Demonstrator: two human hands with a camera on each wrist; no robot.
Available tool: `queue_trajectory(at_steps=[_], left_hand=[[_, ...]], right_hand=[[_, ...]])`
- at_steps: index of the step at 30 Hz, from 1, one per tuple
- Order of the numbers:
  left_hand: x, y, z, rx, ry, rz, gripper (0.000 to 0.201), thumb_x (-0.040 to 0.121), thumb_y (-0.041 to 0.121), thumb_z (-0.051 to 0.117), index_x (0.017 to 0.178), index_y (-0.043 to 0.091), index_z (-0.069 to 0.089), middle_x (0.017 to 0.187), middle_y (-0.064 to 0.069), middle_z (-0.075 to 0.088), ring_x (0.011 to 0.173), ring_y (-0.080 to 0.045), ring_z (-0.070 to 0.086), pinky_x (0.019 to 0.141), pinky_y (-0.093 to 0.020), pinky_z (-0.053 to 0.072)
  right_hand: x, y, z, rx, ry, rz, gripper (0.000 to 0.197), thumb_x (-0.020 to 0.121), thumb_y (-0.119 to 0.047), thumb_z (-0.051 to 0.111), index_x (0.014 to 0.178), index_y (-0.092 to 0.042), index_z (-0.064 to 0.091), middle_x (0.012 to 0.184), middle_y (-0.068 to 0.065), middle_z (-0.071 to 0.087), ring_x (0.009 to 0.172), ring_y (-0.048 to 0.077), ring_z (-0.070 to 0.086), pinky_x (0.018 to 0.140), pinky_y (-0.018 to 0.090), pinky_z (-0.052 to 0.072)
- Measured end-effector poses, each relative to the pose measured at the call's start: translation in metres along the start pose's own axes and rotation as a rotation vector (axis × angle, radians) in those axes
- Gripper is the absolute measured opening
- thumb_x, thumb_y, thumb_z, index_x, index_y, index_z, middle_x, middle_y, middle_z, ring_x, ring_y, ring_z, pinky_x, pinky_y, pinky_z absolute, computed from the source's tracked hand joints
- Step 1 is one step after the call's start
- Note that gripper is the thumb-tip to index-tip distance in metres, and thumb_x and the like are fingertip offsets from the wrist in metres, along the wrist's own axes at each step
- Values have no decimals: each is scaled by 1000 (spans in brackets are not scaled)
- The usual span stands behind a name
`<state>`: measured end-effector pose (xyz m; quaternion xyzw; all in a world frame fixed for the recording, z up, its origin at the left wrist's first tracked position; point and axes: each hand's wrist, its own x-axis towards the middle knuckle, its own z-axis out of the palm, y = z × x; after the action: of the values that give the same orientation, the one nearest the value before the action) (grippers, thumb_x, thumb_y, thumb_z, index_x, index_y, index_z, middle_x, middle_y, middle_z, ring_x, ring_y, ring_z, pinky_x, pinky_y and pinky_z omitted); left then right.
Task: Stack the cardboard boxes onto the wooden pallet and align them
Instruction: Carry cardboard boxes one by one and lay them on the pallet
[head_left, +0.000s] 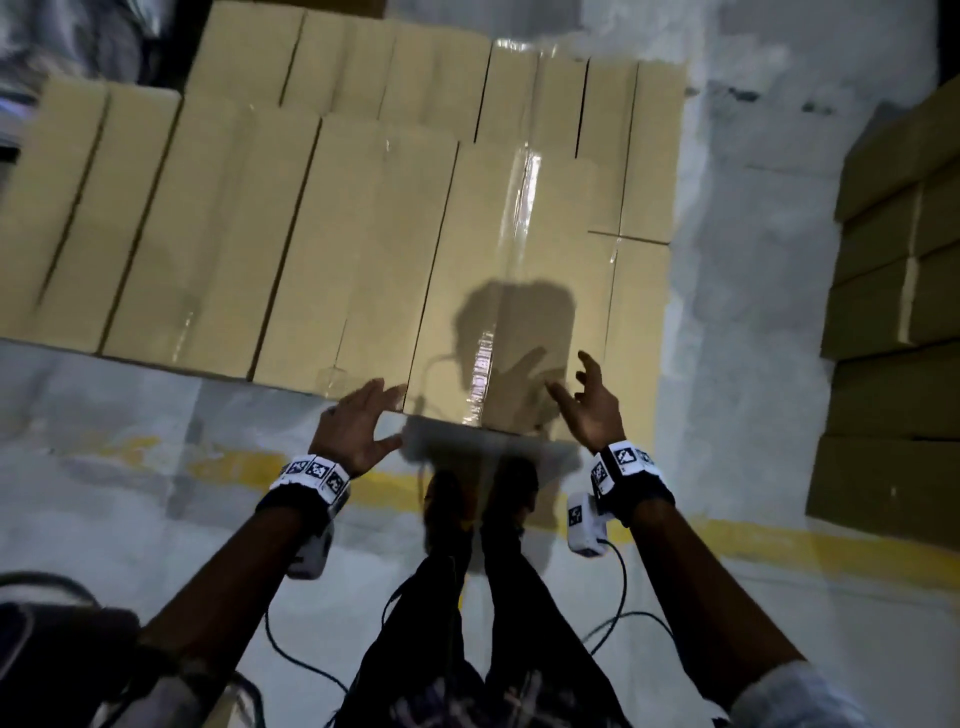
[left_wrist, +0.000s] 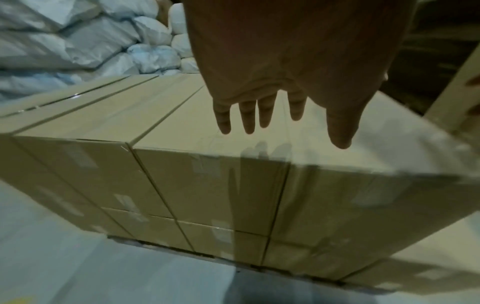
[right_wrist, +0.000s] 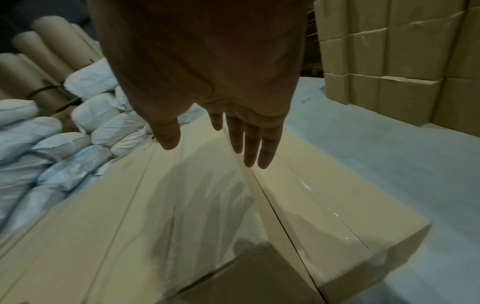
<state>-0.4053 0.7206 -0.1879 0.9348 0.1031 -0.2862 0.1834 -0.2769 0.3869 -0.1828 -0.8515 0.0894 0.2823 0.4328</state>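
Head view: a person stands at the near edge of a stack of cardboard boxes (head_left: 363, 208) laid in tight rows, long sides touching, apparently so that the layer sits square. The nearest box (head_left: 498, 291), taped down its middle, lies at the front of the top layer with its near end level with its neighbours. The left hand (head_left: 358, 431) reaches to that box's near left corner, fingers extended and spread, the fingertips at or just over the edge; whether they touch cannot be told. The right hand (head_left: 592, 405) hovers over the near right part of the same box, fingers loosely curved and apart, holding nothing. A second pile of boxes (head_left: 893, 291) stands well apart on the right, on the floor (head_left: 130, 405).

Left wrist view: the left hand (left_wrist: 272, 98) hangs open above the top of the stack, fingers straight, gripping nothing. Two layers of boxes show below, and a dark strip under them is probably the wooden pallet (left_wrist: 182, 250), though it is too dim to be sure. White sacks (left_wrist: 78, 41) are heaped behind.

Right wrist view: the right hand (right_wrist: 221, 115) is spread flat over the seam between the nearest box and the narrower box (right_wrist: 337, 216) at the stack's right edge, clear of both. The pose suggests a final nudge to align.
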Motion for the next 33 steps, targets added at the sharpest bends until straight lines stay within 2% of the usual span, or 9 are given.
queue_trajectory(at_steps=[4,9,13,15,18,21,24,29,33], left_hand=[[-39,40,-34,-71,-6,55,71,98,49,65,159,38,32,167,2,32,150,-23,36,114,-43,38],[-82,78,-79,-245,136,119,56,96,45,70,148,33,52,149,1,57,132,-20,55,98,-22,38],[-110,84,-97,-285,197,55,59,96,51,67,148,28,54,150,4,56,134,-18,54,105,-29,41],[-125,76,-101,-301,227,21,59,96,54,66,148,29,55,149,5,58,132,-18,56,102,-30,43],[-147,61,-104,-334,279,-51,56,96,54,65,147,31,55,144,6,61,126,-16,59,93,-29,44],[-172,40,-101,-388,319,-124,57,96,56,63,148,33,53,146,7,59,130,-16,57,96,-31,45],[-192,13,-97,-422,364,-169,55,97,56,62,148,35,53,147,10,58,130,-13,56,91,-25,42],[-230,-55,-94,-480,446,-259,57,96,63,59,148,41,50,149,11,56,131,-11,55,98,-29,46],[-270,-125,-93,-538,535,-330,56,97,62,59,148,40,51,148,10,57,129,-10,56,97,-30,46]], right_hand=[[-25,-34,-23,-53,-48,-95,74,96,-47,68,158,-25,35,152,15,52,128,34,59,106,41,47],[-40,-76,-39,-125,-128,-267,68,95,-53,66,153,-25,42,148,10,56,122,32,63,100,41,51],[-47,-108,-32,-177,-214,-391,63,94,-52,68,148,-26,48,141,9,61,114,26,65,98,41,54],[-53,-123,-20,-208,-272,-445,60,95,-53,68,146,-27,50,138,8,63,111,24,66,96,41,55],[-64,-143,6,-265,-360,-525,58,95,-56,65,145,-29,52,138,8,64,111,23,68,95,43,56],[-81,-166,41,-358,-457,-610,57,97,-58,61,145,-29,51,139,5,63,113,22,68,93,40,56],[-96,-187,81,-429,-553,-665,56,98,-59,58,145,-29,49,141,3,61,114,21,68,92,37,54],[-134,-231,167,-465,-695,-747,54,99,-56,59,144,-25,54,139,1,63,110,20,68,94,39,54],[-167,-266,249,-482,-764,-783,80,84,-80,53,143,-26,57,133,-1,68,109,17,68,97,40,53]])
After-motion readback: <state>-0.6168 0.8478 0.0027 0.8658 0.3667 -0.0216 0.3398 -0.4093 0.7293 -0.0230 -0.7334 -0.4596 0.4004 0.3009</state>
